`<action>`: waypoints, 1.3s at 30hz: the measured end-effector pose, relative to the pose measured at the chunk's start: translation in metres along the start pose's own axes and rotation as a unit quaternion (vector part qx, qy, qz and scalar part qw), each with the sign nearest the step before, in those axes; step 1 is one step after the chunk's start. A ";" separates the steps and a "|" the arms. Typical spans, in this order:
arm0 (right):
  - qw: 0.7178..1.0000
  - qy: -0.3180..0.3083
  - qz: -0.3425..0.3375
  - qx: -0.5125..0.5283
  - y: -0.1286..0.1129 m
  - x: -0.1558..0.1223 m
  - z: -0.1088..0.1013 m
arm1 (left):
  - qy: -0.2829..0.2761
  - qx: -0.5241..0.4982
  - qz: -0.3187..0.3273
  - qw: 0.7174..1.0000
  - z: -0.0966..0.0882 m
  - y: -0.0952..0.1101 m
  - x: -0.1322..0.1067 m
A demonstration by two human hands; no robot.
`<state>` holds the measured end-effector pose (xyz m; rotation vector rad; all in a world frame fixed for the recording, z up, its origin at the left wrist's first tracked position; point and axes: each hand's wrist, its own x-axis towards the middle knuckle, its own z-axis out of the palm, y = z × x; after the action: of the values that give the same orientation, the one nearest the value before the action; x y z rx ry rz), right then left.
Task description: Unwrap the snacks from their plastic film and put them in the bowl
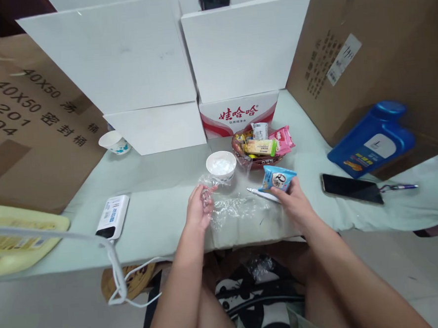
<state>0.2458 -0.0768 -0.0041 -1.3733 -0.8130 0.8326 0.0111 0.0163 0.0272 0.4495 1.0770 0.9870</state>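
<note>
My left hand [201,207] is closed on a crumpled piece of clear plastic wrap [206,190]. More of the wrap spreads over the tabletop to its right. Between the thumb and fingers of my right hand [293,196] is a small blue snack packet [277,178]. Beneath that packet lies a white pen-like stick [264,194], partly covered by the hand. A white paper bowl [221,166] with something whitish inside stands just beyond my left hand. Behind the packet sits a reddish-brown basket [258,162] heaped with wrapped snacks.
White panels and a printed carton [240,114] line the back, with a masked person behind. Left are a paper bowl [114,142], power bank [113,217] and yellow jug [23,240]. Right are a blue bottle [373,139], phone [351,187] and pen [398,187]. Cardboard [375,50] flanks the table.
</note>
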 end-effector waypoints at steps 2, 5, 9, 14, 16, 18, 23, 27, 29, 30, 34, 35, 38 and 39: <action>0.991 0.000 -0.088 -0.102 -0.025 0.017 -0.009 | 0.002 0.004 -0.027 1.000 -0.002 0.001 0.004; 0.925 -0.011 -0.212 -0.316 -0.064 0.055 -0.009 | -0.017 0.015 -0.017 1.000 -0.005 0.002 0.006; 0.777 -0.105 -0.247 -0.570 -0.088 0.113 0.008 | -0.012 0.034 -0.016 0.999 -0.005 0.002 0.002; 0.677 -0.203 -0.165 -0.688 -0.093 0.147 0.020 | -0.025 0.047 -0.004 0.999 -0.004 0.000 -0.002; 0.682 -0.196 -0.191 -0.678 -0.095 0.147 0.020 | -0.025 0.044 -0.011 0.999 -0.002 0.000 -0.002; 0.687 -0.183 -0.222 -0.668 -0.097 0.146 0.018 | -0.018 0.035 -0.022 0.999 0.000 0.001 -0.001; 0.701 -0.182 -0.234 -0.649 -0.093 0.148 0.018 | -0.011 0.033 -0.033 0.999 0.003 0.002 0.002; 0.727 -0.178 -0.269 -0.606 -0.083 0.155 0.024 | -0.007 0.020 -0.019 1.000 0.003 0.000 0.003; 0.724 -0.182 -0.265 -0.611 -0.076 0.158 0.025 | -0.003 0.011 -0.015 1.000 0.002 0.000 0.004; 0.719 -0.184 -0.253 -0.620 -0.073 0.160 0.025 | -0.003 0.008 -0.017 1.000 0.001 0.000 0.004; 0.700 -0.193 -0.212 -0.654 -0.072 0.163 0.021 | 0.007 -0.007 -0.017 1.000 -0.002 0.000 0.005; 0.704 -0.179 -0.226 -0.649 -0.076 0.158 0.019 | 0.012 -0.010 -0.012 1.000 -0.003 0.000 0.005; 0.745 -0.100 -0.322 -0.576 -0.086 0.122 0.017 | 0.021 -0.006 0.011 1.000 -0.006 -0.002 0.005; 0.765 -0.081 -0.349 -0.535 -0.085 0.101 0.017 | 0.025 0.002 0.019 1.000 -0.006 -0.004 0.006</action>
<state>0.2829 0.0176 0.0820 -1.7311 -1.9663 -0.2175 0.0077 0.0183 0.0188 0.4519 1.1185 1.0341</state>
